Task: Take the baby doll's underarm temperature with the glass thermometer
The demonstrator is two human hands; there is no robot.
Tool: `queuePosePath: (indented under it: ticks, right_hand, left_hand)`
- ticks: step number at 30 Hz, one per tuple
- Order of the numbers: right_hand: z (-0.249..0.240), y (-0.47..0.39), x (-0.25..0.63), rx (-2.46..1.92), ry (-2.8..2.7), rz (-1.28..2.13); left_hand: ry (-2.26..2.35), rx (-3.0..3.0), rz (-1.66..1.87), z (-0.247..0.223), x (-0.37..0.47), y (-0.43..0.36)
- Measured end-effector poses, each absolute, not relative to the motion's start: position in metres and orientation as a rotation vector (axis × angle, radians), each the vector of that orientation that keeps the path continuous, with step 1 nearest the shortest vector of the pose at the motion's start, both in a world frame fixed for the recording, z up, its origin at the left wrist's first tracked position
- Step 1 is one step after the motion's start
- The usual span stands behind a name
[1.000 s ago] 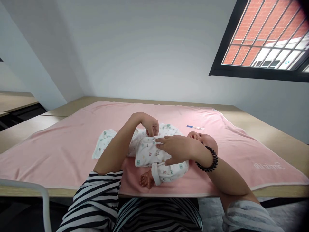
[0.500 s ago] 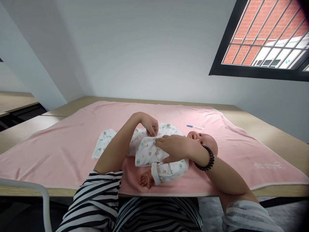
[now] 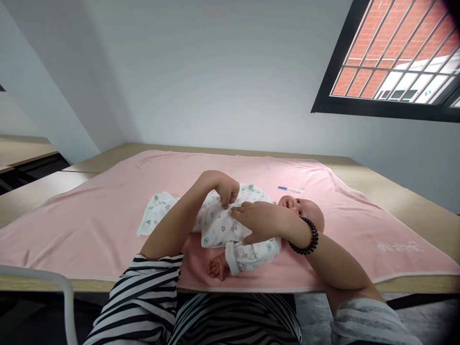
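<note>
A baby doll lies on its back with its head to the right, dressed in a white printed baby shirt and matching pants. My left hand is closed, fingers pinched together and pointing down at the front of the shirt. Whatever is between those fingertips is hidden. Flat across the doll's chest rests my right hand, its fingers stretched out and the thumb apart. The doll's near hand sticks out of a turned-up cuff towards me.
A pink blanket covers much of the wooden table. Beyond the doll's head lies a thin blue and white stick. A white curved rail stands at the front left. Behind are a wall and a barred window.
My left hand has shifted slightly right and towards me, closer to my right fingertips, still pinched. My right hand and the doll stay in place.
</note>
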State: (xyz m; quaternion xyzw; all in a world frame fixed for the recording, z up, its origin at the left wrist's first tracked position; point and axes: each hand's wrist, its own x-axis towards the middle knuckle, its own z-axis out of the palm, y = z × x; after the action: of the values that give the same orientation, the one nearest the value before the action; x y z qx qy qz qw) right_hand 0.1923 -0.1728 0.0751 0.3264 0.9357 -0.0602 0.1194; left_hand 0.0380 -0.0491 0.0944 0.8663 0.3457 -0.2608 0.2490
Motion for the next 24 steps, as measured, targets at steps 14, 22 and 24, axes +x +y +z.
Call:
queuePosePath:
  ticks: [14,22,24]
  right_hand:
    - [0.081,-0.175,0.196,0.996,2.723,-0.167]
    - [0.086,-0.178,0.194,0.991,2.682,-0.132]
    - [0.087,-0.178,0.194,1.005,2.679,-0.134]
  left_hand:
    - [1.239,2.544,-0.701,0.113,0.048,-0.092]
    - [1.124,2.564,-0.693,0.105,0.037,-0.065]
    - [1.009,2.549,-0.697,0.104,0.031,-0.057]
